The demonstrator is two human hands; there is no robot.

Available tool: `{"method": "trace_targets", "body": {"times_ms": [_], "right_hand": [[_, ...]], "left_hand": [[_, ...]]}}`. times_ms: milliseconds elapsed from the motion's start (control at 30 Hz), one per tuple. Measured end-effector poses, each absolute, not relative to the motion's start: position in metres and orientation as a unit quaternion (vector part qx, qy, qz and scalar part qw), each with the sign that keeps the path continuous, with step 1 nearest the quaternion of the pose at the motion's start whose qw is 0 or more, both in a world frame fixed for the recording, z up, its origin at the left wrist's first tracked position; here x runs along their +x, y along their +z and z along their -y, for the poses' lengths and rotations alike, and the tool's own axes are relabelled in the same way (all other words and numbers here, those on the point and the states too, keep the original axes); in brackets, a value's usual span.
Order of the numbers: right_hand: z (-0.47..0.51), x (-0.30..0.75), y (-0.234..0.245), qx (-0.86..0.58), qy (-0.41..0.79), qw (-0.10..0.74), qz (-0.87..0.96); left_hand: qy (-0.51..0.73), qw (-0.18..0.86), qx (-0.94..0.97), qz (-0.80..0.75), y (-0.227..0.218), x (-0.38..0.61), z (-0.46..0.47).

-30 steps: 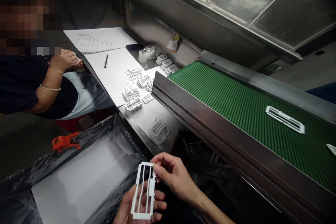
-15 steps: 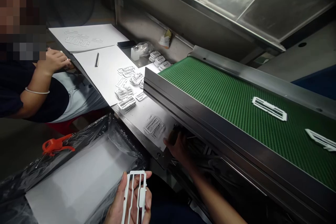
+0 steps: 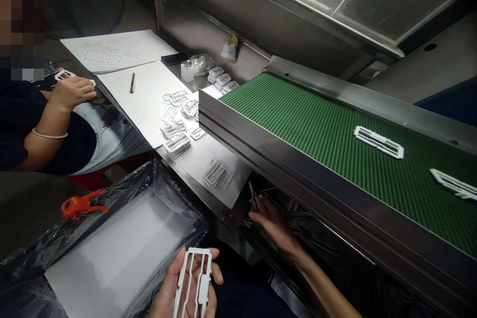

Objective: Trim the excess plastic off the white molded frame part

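Note:
At the bottom centre, my left hand point(image 3: 166, 293) grips a white plastic frame point(image 3: 204, 285) with long slots, thumb along one edge and fingers behind and round the other. My right hand point(image 3: 274, 221) is under the side of the conveyor, by the corner of the metal table. Its fingers are closed on a slim metal tool point(image 3: 252, 191), whose exact kind is too dark to make out. Close to that hand, a group of similar frames point(image 3: 218, 175) lies on the white sheet.
Two white frames point(image 3: 379, 142) lie apart on the green conveyor belt point(image 3: 298, 124). Stacked frames point(image 3: 177, 143) occupy the table beside a black pen point(image 3: 132, 83). Left of me, orange-handled scissors point(image 3: 80, 204) rest on a black plastic-lined box point(image 3: 154, 169). A co-worker's hand point(image 3: 72, 93) holds a frame.
My right hand has drawn back from the table corner and now shows a slim metal tool. My left hand keeps the frame. The co-worker's frame has come into view.

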State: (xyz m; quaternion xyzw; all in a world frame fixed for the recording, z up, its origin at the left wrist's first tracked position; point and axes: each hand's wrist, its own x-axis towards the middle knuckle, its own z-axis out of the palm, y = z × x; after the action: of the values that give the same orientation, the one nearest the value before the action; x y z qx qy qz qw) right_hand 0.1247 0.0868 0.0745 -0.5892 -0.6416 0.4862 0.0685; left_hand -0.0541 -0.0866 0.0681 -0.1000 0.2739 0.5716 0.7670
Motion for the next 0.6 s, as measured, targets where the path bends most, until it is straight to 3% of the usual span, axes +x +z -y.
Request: {"method": "trace_targets", "body": {"times_ms": [100,233,367,600], "right_hand": [[-0.067,0.123,0.123,-0.464,0.470,0.026,0.750],[-0.058,0.116,0.161,-0.339,0.349,-0.096,0.868],[-0.058,0.109,0.165,-0.323,0.305,-0.167,0.880],[-0.056,0.109,0.163,-0.313,0.300,-0.189,0.881]], "left_hand": [[0.565,0.762,-0.107,-0.298,0.073,-0.053,0.088],[0.552,0.765,-0.103,-0.314,0.074,-0.050,0.089],[0.506,0.799,-0.058,-0.320,0.074,-0.051,0.090],[0.457,0.804,-0.027,-0.380,0.087,-0.052,0.093]]}}
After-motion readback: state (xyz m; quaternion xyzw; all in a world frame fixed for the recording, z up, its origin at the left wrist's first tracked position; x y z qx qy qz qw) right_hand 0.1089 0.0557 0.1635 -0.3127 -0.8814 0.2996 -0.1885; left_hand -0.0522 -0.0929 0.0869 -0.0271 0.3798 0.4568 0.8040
